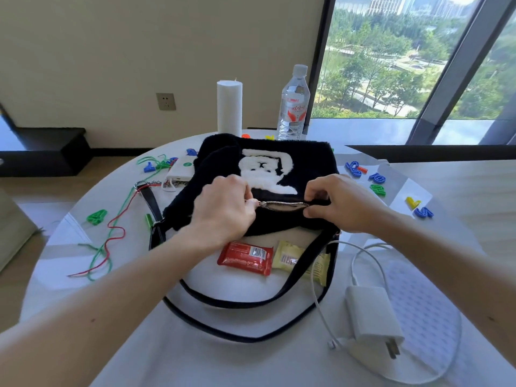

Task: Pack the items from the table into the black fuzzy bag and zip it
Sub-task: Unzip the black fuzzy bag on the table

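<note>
Zipper [284, 203]: pull tab is covered by the pinching fingertips of the left hand [223, 210]; its other end sits under the right hand [335, 202], which pinches the fuzzy edge there. Inside of the black fuzzy bag [312, 163] only a thin tan slit shows, so contents cannot be told. Strap [304, 272] crosses the yellow packet [290, 256], hiding a band of it. Orange piece [245, 136] and yellow piece [269, 137] at the table's [223, 358] far edge are mostly behind the bag. Bottle [293, 107] label and red packet [245, 256] print are too small to read. The table's near edge is cut off at the bottom.

Bag [307, 163] at frame centre on the table [223, 358] — snack packets [248, 256] just below it, charger [371, 314] lower right, bottle [293, 104] above.
</note>
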`<state>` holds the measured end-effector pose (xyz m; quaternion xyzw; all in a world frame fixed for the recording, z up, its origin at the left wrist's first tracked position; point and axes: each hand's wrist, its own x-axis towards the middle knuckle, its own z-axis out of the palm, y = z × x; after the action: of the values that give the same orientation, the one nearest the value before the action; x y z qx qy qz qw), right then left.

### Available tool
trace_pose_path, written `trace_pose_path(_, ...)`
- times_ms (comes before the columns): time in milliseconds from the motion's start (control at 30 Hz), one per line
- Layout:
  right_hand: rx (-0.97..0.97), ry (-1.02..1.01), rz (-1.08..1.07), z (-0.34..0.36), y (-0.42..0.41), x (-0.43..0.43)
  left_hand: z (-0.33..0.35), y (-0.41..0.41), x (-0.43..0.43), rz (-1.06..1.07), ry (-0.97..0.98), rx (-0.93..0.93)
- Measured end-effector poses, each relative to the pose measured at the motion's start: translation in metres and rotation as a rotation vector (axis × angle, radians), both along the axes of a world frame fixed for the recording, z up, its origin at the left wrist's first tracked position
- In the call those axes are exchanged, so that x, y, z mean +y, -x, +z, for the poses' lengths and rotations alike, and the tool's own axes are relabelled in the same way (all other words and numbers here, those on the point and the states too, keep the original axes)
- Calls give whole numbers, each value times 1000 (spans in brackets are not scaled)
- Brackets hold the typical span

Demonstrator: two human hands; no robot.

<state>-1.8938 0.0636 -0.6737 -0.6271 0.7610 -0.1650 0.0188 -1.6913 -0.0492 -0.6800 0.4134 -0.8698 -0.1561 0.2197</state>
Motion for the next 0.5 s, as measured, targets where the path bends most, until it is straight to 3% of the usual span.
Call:
trace_pose_path(300, -33, -11, -49, -1, 11, -5, 1, -78, -47, 230, 27, -139)
trace_pose_path(500, -32, -21, -52, 0, 9, -5, -4, -98, -52, 264, 12, -166)
